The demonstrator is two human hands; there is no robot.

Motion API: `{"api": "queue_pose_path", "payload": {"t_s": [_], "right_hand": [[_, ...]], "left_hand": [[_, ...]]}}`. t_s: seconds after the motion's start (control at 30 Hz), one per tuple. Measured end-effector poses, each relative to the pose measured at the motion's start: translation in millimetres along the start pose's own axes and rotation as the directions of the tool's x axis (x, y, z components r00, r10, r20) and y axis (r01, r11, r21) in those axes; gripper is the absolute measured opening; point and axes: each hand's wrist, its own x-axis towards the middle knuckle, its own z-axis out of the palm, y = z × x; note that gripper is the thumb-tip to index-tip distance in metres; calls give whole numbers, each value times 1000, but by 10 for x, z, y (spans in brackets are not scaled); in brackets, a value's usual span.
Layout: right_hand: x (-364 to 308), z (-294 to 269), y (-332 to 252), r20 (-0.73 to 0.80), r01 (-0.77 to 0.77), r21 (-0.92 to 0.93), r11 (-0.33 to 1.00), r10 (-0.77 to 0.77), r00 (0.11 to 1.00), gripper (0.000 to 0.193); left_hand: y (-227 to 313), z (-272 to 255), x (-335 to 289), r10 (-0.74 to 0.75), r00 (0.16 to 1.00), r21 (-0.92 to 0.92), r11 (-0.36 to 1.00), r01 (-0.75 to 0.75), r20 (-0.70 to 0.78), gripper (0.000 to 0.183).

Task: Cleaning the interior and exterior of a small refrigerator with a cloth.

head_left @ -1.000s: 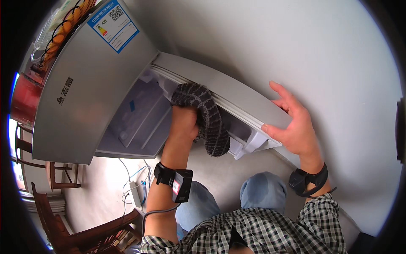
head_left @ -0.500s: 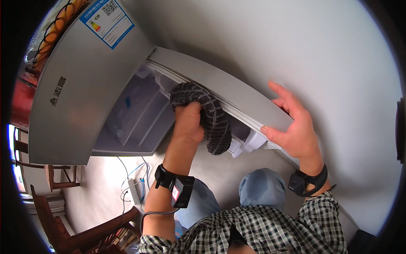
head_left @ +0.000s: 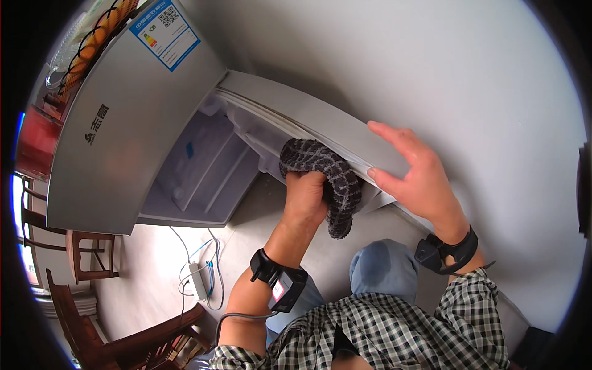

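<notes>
My left hand (head_left: 306,196) is closed round a dark grey checked cloth (head_left: 344,182), which drapes over the fingers. The cloth lies against the inner side of the open lower refrigerator door (head_left: 327,114), near its seal. At the free end of that door is my right hand (head_left: 427,179), gripping the edge with the thumb on the inner side and the fingers over the outer face. To the left, the refrigerator's lower compartment (head_left: 206,163) stands open, showing pale inner walls and ledges. The left fingertips are hidden by the cloth.
The silver upper door (head_left: 139,132) is closed, with a blue-and-white label. A white wall (head_left: 512,123) rises close on the right. A power strip (head_left: 196,280) with cables lies on the floor. Dark wooden chairs (head_left: 92,253) stand at the left. My knee (head_left: 383,268) is below the door.
My left hand has moved right and toward me with the cloth, along the inside of the door. My right hand has shifted slightly left, still at the door's edge.
</notes>
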Motion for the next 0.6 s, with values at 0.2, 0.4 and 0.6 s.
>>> {"api": "queue_pose_path", "payload": {"t_s": [0.2,0.4,0.6], "right_hand": [[61,67,-36,111,316,-527,789,-305,946,36],[64,157,-32,54,259,-567,782,-279,959,26],[85,140,-18,35,272,-551,788,-304,952,19]], "left_hand": [[-148,53,186,51,996,-14,999,-52,-75,24],[-203,0,203,76,994,-37,996,-79,-81,24],[-90,-163,213,129,985,45,990,-135,117,10]]}}
